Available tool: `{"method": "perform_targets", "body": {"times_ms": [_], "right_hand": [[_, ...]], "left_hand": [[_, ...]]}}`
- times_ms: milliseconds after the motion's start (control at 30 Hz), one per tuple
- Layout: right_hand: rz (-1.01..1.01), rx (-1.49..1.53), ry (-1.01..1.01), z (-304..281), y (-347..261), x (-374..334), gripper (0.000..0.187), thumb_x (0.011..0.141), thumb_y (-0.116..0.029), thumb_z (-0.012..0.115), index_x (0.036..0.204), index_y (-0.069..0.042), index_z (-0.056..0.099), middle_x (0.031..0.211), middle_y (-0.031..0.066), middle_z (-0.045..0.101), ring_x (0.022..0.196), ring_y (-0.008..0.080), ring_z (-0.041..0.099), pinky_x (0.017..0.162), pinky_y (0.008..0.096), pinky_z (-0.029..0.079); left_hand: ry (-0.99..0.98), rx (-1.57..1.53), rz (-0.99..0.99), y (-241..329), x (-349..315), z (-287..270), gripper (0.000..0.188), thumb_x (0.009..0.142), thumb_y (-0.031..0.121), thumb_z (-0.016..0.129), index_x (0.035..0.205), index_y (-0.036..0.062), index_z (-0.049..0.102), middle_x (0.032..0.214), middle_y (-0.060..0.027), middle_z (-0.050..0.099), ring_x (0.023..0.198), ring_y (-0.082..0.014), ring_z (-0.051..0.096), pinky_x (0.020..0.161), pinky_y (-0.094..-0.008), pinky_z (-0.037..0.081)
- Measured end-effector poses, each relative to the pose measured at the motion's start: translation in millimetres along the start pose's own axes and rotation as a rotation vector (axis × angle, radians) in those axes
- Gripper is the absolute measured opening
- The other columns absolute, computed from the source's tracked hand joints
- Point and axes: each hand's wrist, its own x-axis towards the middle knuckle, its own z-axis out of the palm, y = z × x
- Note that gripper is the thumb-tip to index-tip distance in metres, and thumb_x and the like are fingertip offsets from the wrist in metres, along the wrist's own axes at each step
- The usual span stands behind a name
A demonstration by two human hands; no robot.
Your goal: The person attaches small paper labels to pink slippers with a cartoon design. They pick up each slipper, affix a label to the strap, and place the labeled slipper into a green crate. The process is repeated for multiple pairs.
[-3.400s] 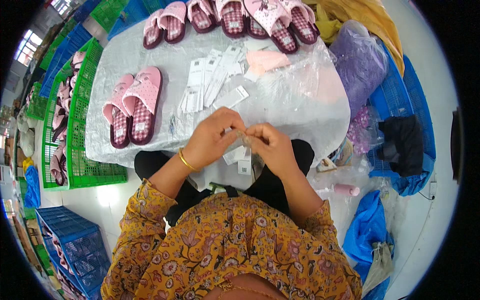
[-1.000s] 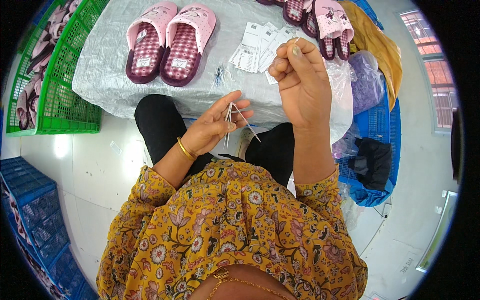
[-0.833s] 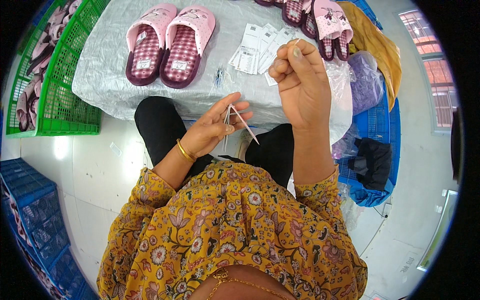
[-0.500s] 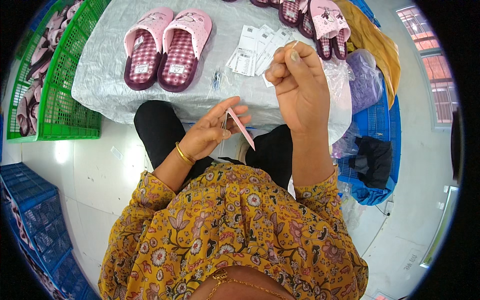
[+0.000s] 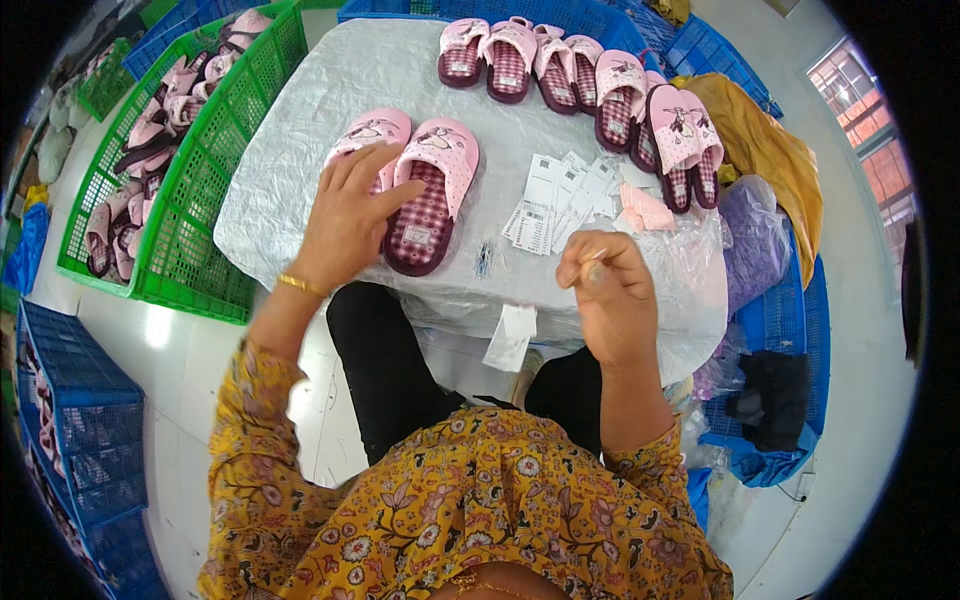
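Observation:
My left hand [image 5: 345, 215] reaches over the left one of two pink slippers with its fingers stretched and thumb spread. It hides most of that left slipper [image 5: 375, 127]. Beside it, the right slipper [image 5: 420, 222] shows a checked burgundy insole, and my thumb reaches its opening. My right hand [image 5: 612, 290] is raised over the table's near edge, thumb and fingertips pinched together. A small pale bit shows at the fingertips, too fine to name. Left of this hand, a white tag [image 5: 512, 337] hangs at the table edge; what holds it up cannot be made out.
White printed tags [image 5: 540, 205] lie fanned on the plastic-covered table [image 5: 290, 150], near pink paper pieces [image 5: 645, 208] and thin strings [image 5: 485, 260]. Several slippers [image 5: 508, 60] line the back right. A green crate [image 5: 200, 220] of slippers stands left, blue crates [image 5: 95, 430] below it.
My left hand has let go of the tag and moved up and left onto the slippers. The tag now hangs by the table edge. The view has shifted, showing more of the table's far side.

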Motion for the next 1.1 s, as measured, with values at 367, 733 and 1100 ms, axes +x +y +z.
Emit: {"method": "perform_targets", "body": {"times_ms": [367, 733, 1100], "right_hand": [[0.048, -0.103, 0.027, -12, 2, -19, 0.011, 0.092, -0.003, 0.061, 0.103, -0.003, 0.059, 0.106, 0.009, 0.058, 0.087, 0.0121, 0.054, 0.08, 0.0285, 0.044], [0.294, -0.269, 0.165, -11, 53, 43, 0.017, 0.09, -0.006, 0.065, 0.105, -0.001, 0.059, 0.089, 0.0005, 0.06, 0.077, 0.0065, 0.053, 0.07, 0.0223, 0.045], [0.312, -0.541, 0.17, -35, 110, 51, 0.03, 0.082, -0.003, 0.069, 0.108, -0.001, 0.055, 0.077, 0.0071, 0.064, 0.064, 0.0125, 0.06, 0.057, 0.0283, 0.048]], "left_hand": [[-0.252, 0.216, 0.39, -51, 54, 25, 0.014, 0.079, 0.014, 0.06, 0.086, 0.0119, 0.072, 0.134, -0.005, 0.055, 0.132, -0.0221, 0.043, 0.113, -0.0388, 0.031], [-0.322, -0.042, 0.288, 19, 69, 62, 0.019, 0.074, 0.009, 0.063, 0.091, 0.0077, 0.071, 0.133, -0.0129, 0.053, 0.127, -0.0296, 0.047, 0.102, -0.0426, 0.041], [-0.319, -0.275, 0.045, 21, 64, 76, 0.013, 0.08, 0.014, 0.063, 0.083, 0.0061, 0.073, 0.134, -0.0137, 0.054, 0.123, -0.0327, 0.049, 0.102, -0.0409, 0.043]]}}
